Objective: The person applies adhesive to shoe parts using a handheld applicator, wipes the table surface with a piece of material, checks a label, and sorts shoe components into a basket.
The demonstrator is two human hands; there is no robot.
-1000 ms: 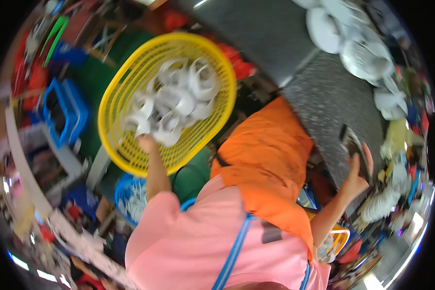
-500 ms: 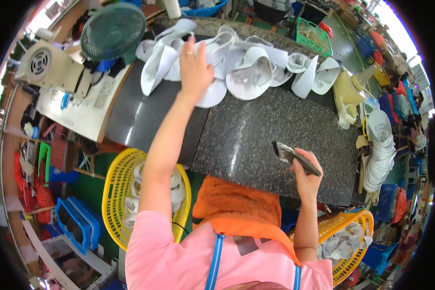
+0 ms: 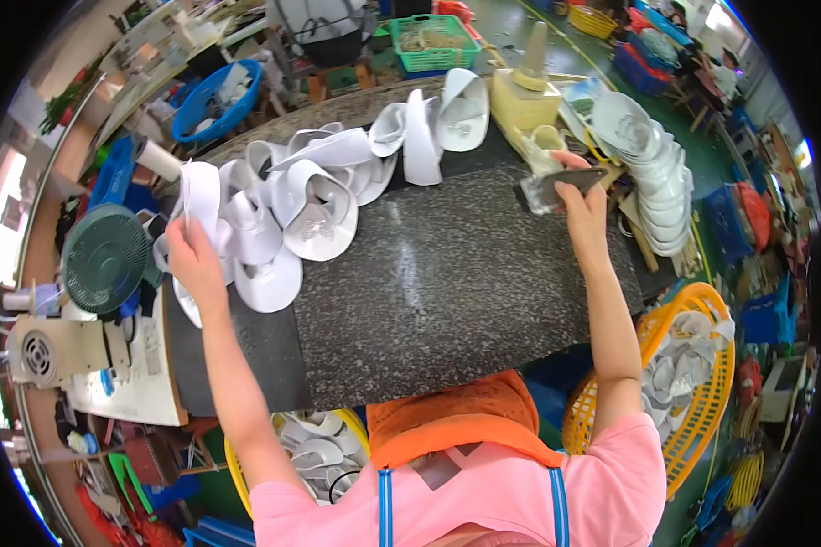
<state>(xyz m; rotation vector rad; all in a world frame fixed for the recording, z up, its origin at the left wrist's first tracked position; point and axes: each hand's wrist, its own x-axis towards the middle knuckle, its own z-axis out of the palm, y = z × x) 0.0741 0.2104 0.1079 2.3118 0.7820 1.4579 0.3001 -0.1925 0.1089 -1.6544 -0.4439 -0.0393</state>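
My left hand (image 3: pixel 194 262) pinches the edge of a white slipper upper (image 3: pixel 201 191) at the left end of a heap. More white slipper pieces (image 3: pixel 320 230), curved and open-ended, lie against each other along the back of the dark stone-topped table (image 3: pixel 447 292). My right hand (image 3: pixel 582 193) is closed around a flat dark brush (image 3: pixel 556 189) with whitish smears on it. The brush is just in front of a small pale cup (image 3: pixel 547 139), which is fixed to a cream-coloured glue bottle (image 3: pixel 527 96). Fingers partly hide the brush's handle.
Nested white slipper pieces (image 3: pixel 661 182) stand in a curved stack right of the table. Yellow baskets (image 3: pixel 702 438) with white pieces flank me below. A green fan (image 3: pixel 105 255) and a beige machine (image 3: pixel 59 351) are at the left; a blue basin (image 3: pixel 214 100) is beyond the table.
The view has shifted right. My left hand has gone from reaching over the heap to pinching a piece at its left end. My right hand has carried the brush forward to the cup.
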